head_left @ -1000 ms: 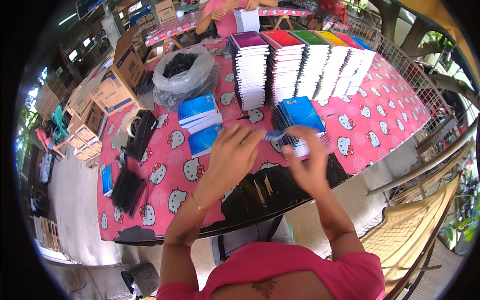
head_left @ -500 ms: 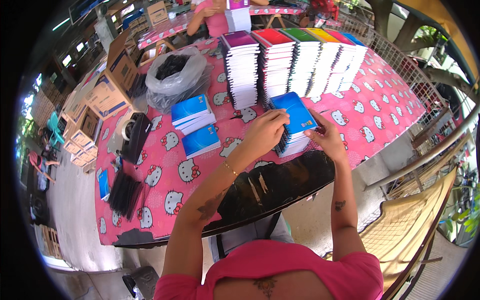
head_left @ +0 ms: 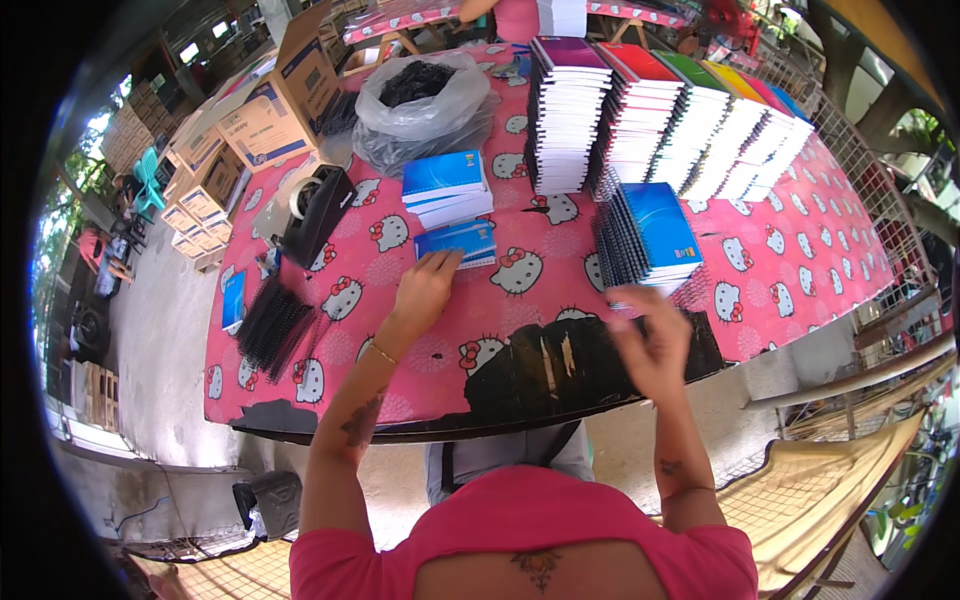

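Note:
My left hand [head_left: 426, 290] reaches to the front pile of unbound blue notebooks [head_left: 480, 238]. Its fingers are closed at the near edge of the top one. Behind lies a taller pile of blue-covered notebooks [head_left: 443, 176]. My right hand [head_left: 652, 338], somewhat blurred, hovers just in front of a stack of spiral-bound blue notebooks [head_left: 660, 228]. Its fingers are apart and hold nothing. Black coils stick out along that stack's left side. At the left of the table lie a bundle of black spiral coils [head_left: 275, 322] and a small blue notebook [head_left: 233, 298].
Tall notebook stacks with purple [head_left: 572, 53], red [head_left: 637, 65], green and yellow covers line the table's back right. A plastic bag [head_left: 425, 105] of black coils and a black tape dispenser [head_left: 318, 215] stand left. Cardboard boxes [head_left: 270, 120] are beyond. Someone in pink [head_left: 517, 20] is across.
My left hand has left the spiral-bound stack and moved left to the unbound notebooks. My right hand has drawn back toward me from the stack. The view has shifted.

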